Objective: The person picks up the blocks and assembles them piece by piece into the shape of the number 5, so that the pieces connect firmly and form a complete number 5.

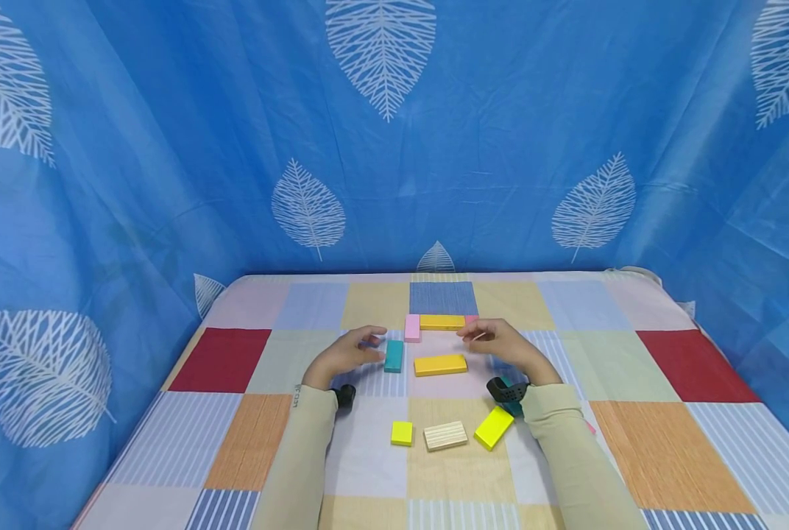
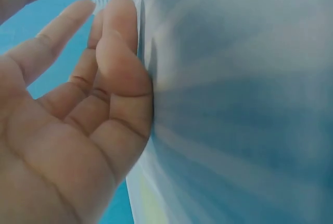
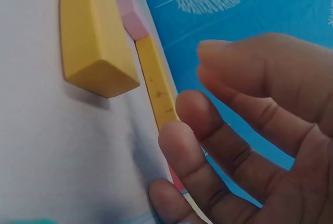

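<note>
The amber block lies on the tabletop with its long axis running left to right. Just left of it, apart, the teal block has its long axis pointing away from the person, roughly square to the amber block's.

Farther left of the amber block, the left grip is empty, its fingers loosely bent. Its fingertips come right up to the teal block's left side; whether they touch, I cannot tell. Beyond the amber block's right end, the right grip is empty too, thumb and fingers parted, just beside the red block.

Of the 2 grips, the left is clearly nearer the teal block, so a pinch across its short width looks the handiest. The right seems better placed for the amber block's right end. Beyond the amber block, the pink block meets the left end of the yellow bar.
</note>
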The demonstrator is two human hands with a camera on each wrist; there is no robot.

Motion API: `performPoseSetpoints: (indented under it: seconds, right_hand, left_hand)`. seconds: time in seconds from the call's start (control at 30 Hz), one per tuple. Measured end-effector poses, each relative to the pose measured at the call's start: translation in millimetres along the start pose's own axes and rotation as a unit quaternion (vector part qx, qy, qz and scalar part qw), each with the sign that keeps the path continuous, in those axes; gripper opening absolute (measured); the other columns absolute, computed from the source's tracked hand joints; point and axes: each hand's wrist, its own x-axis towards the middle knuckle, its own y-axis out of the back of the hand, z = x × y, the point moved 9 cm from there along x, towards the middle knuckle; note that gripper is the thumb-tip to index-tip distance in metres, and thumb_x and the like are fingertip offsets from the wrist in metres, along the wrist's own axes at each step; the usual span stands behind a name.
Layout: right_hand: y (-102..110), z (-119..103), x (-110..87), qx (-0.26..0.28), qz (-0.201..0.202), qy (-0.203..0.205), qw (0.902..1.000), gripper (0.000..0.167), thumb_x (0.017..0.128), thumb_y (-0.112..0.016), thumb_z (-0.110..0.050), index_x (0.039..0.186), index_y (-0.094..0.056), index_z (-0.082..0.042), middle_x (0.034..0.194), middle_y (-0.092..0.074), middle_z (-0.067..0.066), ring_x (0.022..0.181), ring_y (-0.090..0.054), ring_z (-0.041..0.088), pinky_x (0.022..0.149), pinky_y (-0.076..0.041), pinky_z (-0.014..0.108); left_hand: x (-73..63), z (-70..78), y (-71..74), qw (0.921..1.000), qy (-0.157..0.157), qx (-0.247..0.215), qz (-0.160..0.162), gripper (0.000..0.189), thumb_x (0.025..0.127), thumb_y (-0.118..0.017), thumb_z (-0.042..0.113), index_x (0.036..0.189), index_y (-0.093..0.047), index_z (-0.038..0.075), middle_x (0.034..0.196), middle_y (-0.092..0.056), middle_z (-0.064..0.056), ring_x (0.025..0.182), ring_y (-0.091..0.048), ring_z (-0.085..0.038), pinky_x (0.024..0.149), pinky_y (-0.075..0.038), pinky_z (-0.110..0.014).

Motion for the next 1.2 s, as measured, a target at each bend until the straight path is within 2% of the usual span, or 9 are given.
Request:
performPoseSetpoints:
  seconds: [0.2,0.5,0.77,1.2]
  right_hand:
    - [-7,2,-0.4,-0.008,-0.041,0.001,0.9991,0.028,0.097,-0.074,0.003,0.122,-0.07,0.015,0.118,-0.073,0.028,0.098,-0.065,0.022,0.084,-0.054,0.022]
    - [-15,2,-1.5,-0.026,-0.083,0.009,0.9962,0.027,0.092,-0.078,0.005,0.117,-0.072,0.014,0.112,-0.075,0.022,0.093,-0.061,0.019,0.085,-0.054,0.021]
    - [-18,8,-0.5,-0.037,-0.085,0.0,0.9957,0.027,0.09,-0.08,0.008,0.115,-0.074,0.013,0.109,-0.074,0.017,0.094,-0.06,0.02,0.087,-0.053,0.022]
    - [-18,5,-0.8,-0.072,-0.07,-0.023,0.9947,0.025,0.09,-0.081,0.006,0.114,-0.076,0.009,0.103,-0.071,0.012,0.091,-0.057,0.021,0.088,-0.053,0.034]
  left_hand:
    - [-0.8,0.2,0.2,0.9998,-0.007,0.006,-0.018,0.057,0.094,-0.081,0.004,0.148,-0.062,-0.001,0.136,-0.064,-0.018,0.114,-0.06,-0.031,0.106,-0.051,-0.048]
    - [-1.1,-0.3,-2.3,0.9994,0.006,0.02,-0.028,0.063,0.092,-0.084,0.0,0.15,-0.06,-0.001,0.144,-0.062,-0.02,0.116,-0.063,-0.03,0.108,-0.053,-0.044]
    - [-1.5,0.1,-3.5,0.9987,0.022,0.041,-0.018,0.06,0.092,-0.084,0.0,0.148,-0.063,0.001,0.143,-0.064,-0.018,0.112,-0.062,-0.026,0.106,-0.054,-0.041]
    - [-3.5,1.5,-4.7,0.9984,0.032,0.047,-0.007,0.058,0.092,-0.084,0.0,0.147,-0.065,0.001,0.145,-0.065,-0.017,0.109,-0.06,-0.025,0.108,-0.053,-0.043]
